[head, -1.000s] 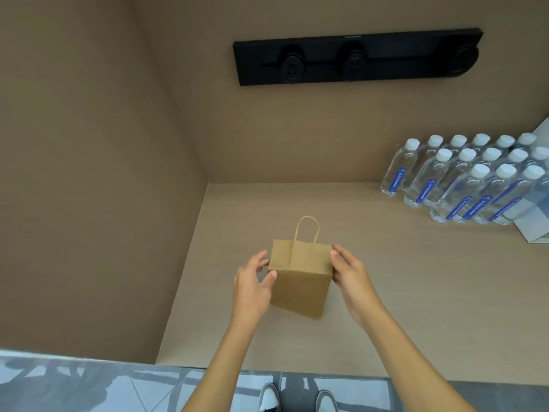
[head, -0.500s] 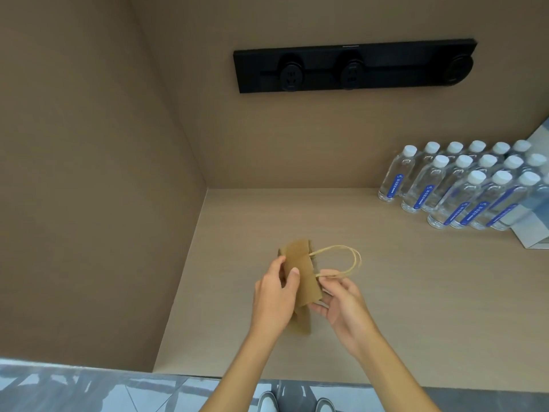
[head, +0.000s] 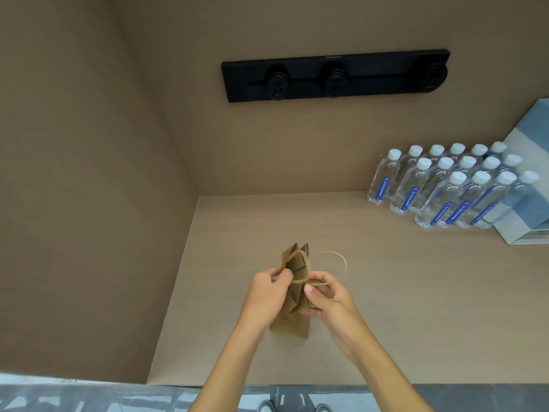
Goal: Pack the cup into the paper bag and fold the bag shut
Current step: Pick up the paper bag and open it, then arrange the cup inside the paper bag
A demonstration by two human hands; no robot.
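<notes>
Paper bag (head: pixel 292 295) pinched flat between both hands' fingers, base on the surface (head: pixel 386 292). Left hand (head: pixel 267 289) and right hand (head: pixel 326 295) grip mid-height. Light, creasable; hold side panels, not twine handle (head: pixel 335 258). Cup unseen.

So the paper bag (head: pixel 295 288) sits between my two hands, left hand (head: pixel 267 295) on its left side, right hand (head: pixel 328 298) on its right, over the near-left part of the table (head: pixel 386 292). Water bottles (head: pixel 445 188) are bunched at the back right, a box (head: pixel 525 221) just right of them. Power strip (head: pixel 335 75) is on the back wall.
</notes>
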